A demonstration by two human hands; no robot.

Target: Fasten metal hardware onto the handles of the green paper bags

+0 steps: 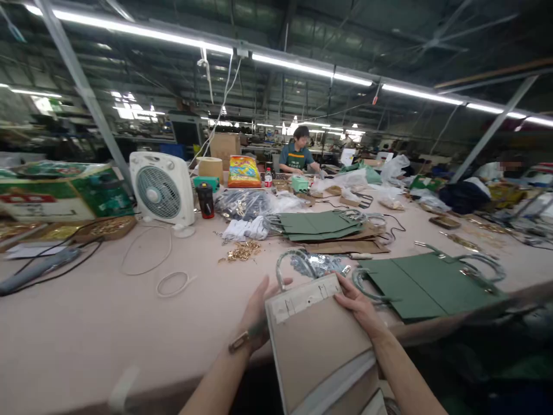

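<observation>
The bare left hand, fingers loosely extended upward, is at the left edge of the flat beige rectangular panel; the bare right hand pinches the panel's upper right corner, both bare forearms angled inward.

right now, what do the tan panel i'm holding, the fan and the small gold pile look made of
Tan panel: matte, perhaps board or stiff fabric; it looks flat and shows no strong shine.
Fan: probably plastic, from its smooth, pale moulded-looking casing.
Gold pile: likely metal pieces, shiny, judging by their yellowish glints.
</observation>
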